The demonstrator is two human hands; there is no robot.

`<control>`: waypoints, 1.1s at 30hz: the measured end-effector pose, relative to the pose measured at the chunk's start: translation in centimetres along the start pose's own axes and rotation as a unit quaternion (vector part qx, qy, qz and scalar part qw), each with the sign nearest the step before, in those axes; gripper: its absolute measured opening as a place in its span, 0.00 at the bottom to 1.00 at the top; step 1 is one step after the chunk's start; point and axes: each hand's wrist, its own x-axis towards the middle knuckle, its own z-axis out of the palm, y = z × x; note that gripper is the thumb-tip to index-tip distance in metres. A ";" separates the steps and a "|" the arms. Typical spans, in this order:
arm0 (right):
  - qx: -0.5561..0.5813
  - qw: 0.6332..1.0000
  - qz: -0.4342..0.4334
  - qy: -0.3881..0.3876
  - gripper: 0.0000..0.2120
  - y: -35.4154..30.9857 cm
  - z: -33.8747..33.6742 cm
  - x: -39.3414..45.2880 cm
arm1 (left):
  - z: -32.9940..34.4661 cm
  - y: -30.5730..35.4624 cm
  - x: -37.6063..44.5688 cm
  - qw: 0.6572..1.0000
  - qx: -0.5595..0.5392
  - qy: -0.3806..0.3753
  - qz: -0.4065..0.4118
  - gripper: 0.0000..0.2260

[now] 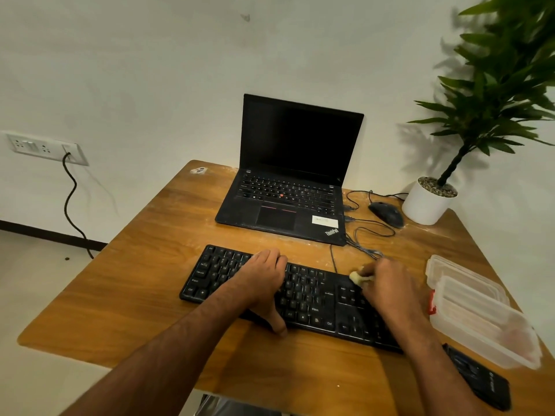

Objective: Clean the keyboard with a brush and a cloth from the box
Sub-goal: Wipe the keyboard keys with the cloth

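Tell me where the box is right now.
In the head view, the clear plastic box sits on the table's right side, just right of the keyboard.

"ThinkPad" is printed on the laptop (282,211) palm rest; keyboard (315,298) keys read Shift, Ctrl.

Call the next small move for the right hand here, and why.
Probably draw the brush leftward along the keyboard's top key row. The right hand grips it at the far right end, near the cable, while the left hand rests flat on the middle keys, steadying the board. Most keys left of the brush look unswept.
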 end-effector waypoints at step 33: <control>-0.221 0.957 -0.161 -0.094 0.10 -6.0 -1.9 -3.3 | 0.3 -0.1 0.5 1.000 -0.009 -0.017 -0.013 0.63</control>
